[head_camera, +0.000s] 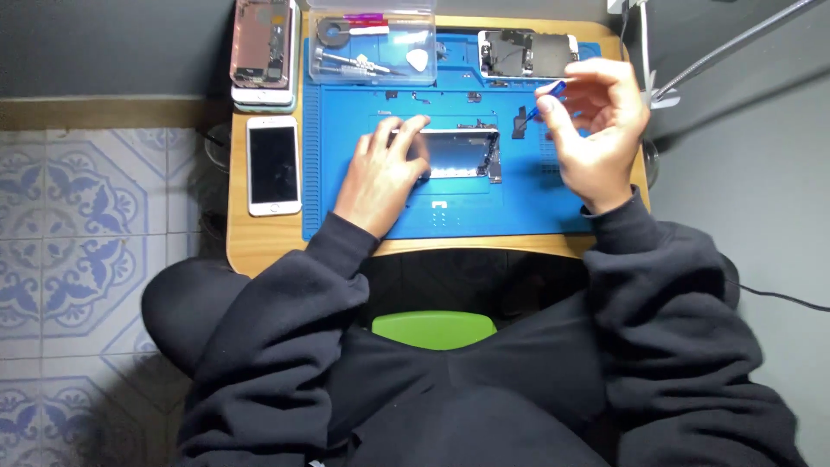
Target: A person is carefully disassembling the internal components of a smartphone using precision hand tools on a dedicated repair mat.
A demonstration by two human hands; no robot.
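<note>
While the head view looks straight down, the left hand [385,169] lies flat with fingers spread over the left end of the opened silver phone chassis [462,154], pressing it down onto the blue silicone repair mat [450,216]. Chassis sits at mat centre, long side across, internals exposed. Right hand [596,130] is raised just right of the chassis, thumb and forefinger pinched on a small blue-handled tool [545,99], tip aimed down toward a small dark part [519,124] on the mat just right of the chassis; hand and chassis are apart.

Handling judgement: chassis looks light, stiff, thin and fragile inside, likely slick metal; best held by outer edges or frame ends, not over the open boards and flex cables. Tool looks light, rigid and easy to roll, so a pinch near the tip fits.

Containers: clear plastic lidded box [372,43] at the mat's far left corner holds a dark ring, screwdriver-like metal tools, a white pick and pink and red items; exact count unclear.

Another stripped phone body [527,54] lies at the mat's far right. Left of the mat, a white phone with dark screen [273,164] lies on the wooden table [259,246], with a stack of phones [264,52] beyond it. Green seat edge [432,329] shows below the table.
</note>
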